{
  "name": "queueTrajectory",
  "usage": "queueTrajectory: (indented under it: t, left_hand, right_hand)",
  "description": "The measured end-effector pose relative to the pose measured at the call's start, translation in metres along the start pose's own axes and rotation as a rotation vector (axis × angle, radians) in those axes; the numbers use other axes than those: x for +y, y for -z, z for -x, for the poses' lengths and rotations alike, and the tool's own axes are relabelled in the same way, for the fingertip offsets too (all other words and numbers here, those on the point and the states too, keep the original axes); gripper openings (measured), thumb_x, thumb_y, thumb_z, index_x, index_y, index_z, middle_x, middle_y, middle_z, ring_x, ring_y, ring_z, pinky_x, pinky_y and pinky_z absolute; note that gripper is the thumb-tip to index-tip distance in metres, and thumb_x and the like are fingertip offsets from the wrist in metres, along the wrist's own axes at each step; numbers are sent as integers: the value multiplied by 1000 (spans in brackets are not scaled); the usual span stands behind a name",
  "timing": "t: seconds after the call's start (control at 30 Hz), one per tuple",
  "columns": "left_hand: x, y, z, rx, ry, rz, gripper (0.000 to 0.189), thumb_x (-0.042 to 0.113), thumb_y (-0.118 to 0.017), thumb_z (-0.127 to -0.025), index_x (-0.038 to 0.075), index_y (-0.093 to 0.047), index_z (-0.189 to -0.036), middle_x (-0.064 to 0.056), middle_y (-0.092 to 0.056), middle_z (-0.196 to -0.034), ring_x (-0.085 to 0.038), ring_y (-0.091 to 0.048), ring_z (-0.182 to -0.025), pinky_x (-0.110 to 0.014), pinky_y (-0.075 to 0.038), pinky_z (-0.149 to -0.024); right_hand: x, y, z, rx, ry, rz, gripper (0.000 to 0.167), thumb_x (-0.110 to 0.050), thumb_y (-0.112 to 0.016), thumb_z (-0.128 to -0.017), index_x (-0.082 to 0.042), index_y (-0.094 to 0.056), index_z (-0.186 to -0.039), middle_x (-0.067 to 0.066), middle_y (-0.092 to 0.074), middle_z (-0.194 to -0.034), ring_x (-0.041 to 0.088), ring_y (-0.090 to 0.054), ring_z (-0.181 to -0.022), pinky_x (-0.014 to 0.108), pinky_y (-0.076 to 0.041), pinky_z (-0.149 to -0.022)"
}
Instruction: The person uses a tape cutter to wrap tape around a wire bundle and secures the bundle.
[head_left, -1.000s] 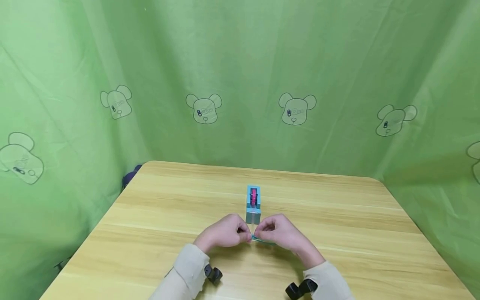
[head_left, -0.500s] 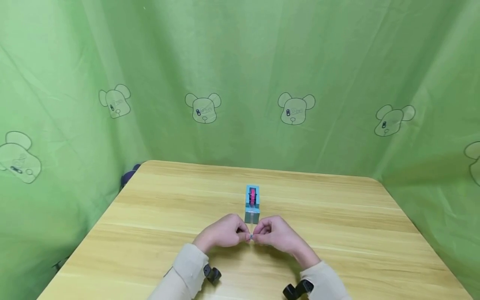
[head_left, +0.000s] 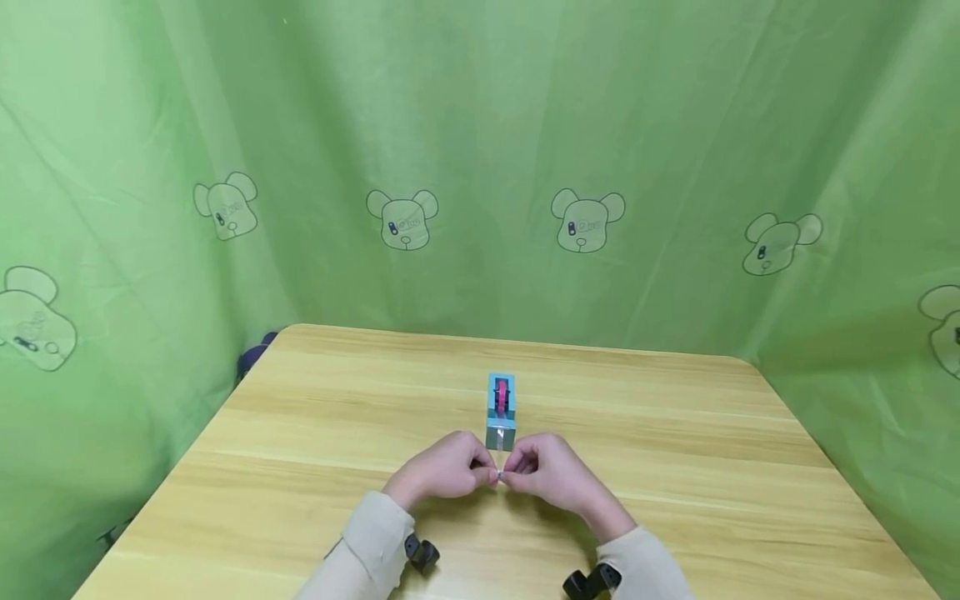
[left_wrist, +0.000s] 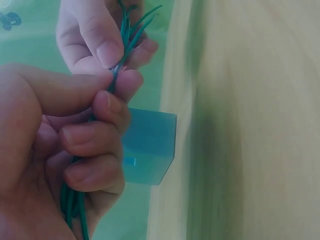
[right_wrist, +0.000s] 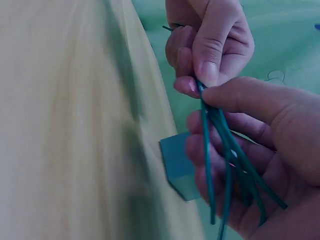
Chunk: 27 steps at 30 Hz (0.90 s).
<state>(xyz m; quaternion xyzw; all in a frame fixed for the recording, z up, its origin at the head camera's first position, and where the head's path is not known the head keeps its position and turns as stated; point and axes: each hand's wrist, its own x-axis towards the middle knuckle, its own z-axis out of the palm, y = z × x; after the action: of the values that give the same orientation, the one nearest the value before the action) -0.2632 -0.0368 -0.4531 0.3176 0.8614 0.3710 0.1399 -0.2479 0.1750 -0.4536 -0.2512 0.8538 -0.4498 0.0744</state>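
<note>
A bundle of thin green wires (right_wrist: 206,160) runs between two hands held close together above the table. My left hand (head_left: 444,468) pinches it between thumb and forefinger, the other fingers curled around its lower length. From the other side my right hand (head_left: 557,477) pinches the same bundle, and loose wire ends fan out across its palm. Thumb tips of both hands nearly meet, with a pale bit of clear tape (left_wrist: 116,69) between them. Just beyond stands a blue tape dispenser (head_left: 492,402) with a pink core; a clear strip stretches from its front toward the fingertips.
The wood-grain table (head_left: 675,433) spreads to both sides of the hands. A green curtain (head_left: 480,283) printed with bear heads surrounds it at the back and sides. Something purple (head_left: 255,354) shows beyond the table's left edge.
My right hand has drawn slightly left, closer to the left fingertips. The green wires that showed under it a second ago are now mostly hidden in the head view. Both hands keep their pinch.
</note>
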Motion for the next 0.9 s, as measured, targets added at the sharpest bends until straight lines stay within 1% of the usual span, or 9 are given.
queueTrajectory:
  t: [0.1, 0.17, 0.27, 0.37, 0.43, 0.57, 0.67, 0.83, 0.9]
  left_hand:
    - [-1, 0, 1, -2, -7, -5, 16, 11, -64, -95, 11, -78, -86, 8, -52, -54, -3, -37, -44, -18, -31, -44]
    - [-2, 0, 1, -1, -11, -9, 16, 11, -64, -95, 11, -78, -86, 9, -52, -54, -3, -37, -44, -18, -31, -45]
    - [-1, 0, 2, 3, -7, -11, 17, 11, -65, -95, 11, -78, -85, 9, -50, -53, -3, -36, -44, -18, -31, -44]
    - [-1, 1, 3, 8, 2, -14, 17, 12, -65, -95, 12, -78, -83, 9, -48, -52, -3, -36, -44, -18, -30, -44]
    - [0, 2, 3, 15, -1, -14, 17, 11, -66, -94, 11, -78, -83, 9, -47, -51, -3, -36, -44, -18, -30, -44]
    - [0, 3, 3, 27, -10, -3, 16, 11, -66, -94, 10, -78, -84, 9, -46, -51, -3, -36, -44, -18, -30, -45]
    - [0, 3, 2, 27, -11, 9, 15, 11, -65, -95, 9, -78, -86, 8, -47, -52, -4, -36, -45, -18, -30, -46]
    - [-1, 3, 0, 29, 2, 47, 19, 12, -61, -97, 8, -78, -89, 7, -46, -53, -4, -35, -46, -19, -30, -46]
    - [-2, 3, 0, 27, 7, 71, 24, 12, -58, -99, 6, -76, -85, 7, -44, -52, -5, -33, -45, -19, -29, -45]
  right_hand:
    - [-5, 1, 0, -28, 3, 85, 11, -12, -78, -84, -14, -68, -80, -7, -65, -75, 12, -61, -69, 27, -52, -65]
    - [-8, 2, 1, -60, -12, 82, 11, -12, -77, -86, -13, -66, -82, -5, -66, -74, 14, -62, -68, 27, -51, -62]
    - [-8, 1, 2, -124, -48, -39, 10, -9, -72, -90, -6, -62, -89, 4, -69, -75, 22, -65, -68, 30, -52, -61]
    - [-7, 0, 2, -161, -73, -158, 11, -7, -69, -92, -1, -59, -92, 14, -70, -76, 30, -67, -68, 35, -54, -59]
    - [-6, -1, 2, -153, -60, -169, 11, -7, -68, -92, -1, -59, -91, 15, -68, -75, 30, -66, -66, 35, -54, -58]
    - [-2, -2, -1, -92, -19, -62, 10, -9, -71, -90, -7, -61, -87, 6, -65, -72, 19, -60, -61, 27, -50, -55]
    - [3, -3, -2, -45, 2, 3, 10, -11, -73, -88, -12, -64, -85, -2, -64, -75, 13, -58, -63, 27, -51, -57]
    - [7, -2, -2, 9, 30, 11, 11, -13, -75, -88, -16, -66, -82, -7, -66, -80, 15, -61, -71, 30, -53, -65]
    - [9, -3, -2, 25, 44, 14, 11, -13, -76, -87, -17, -67, -82, -8, -66, -81, 16, -61, -72, 30, -53, -67]
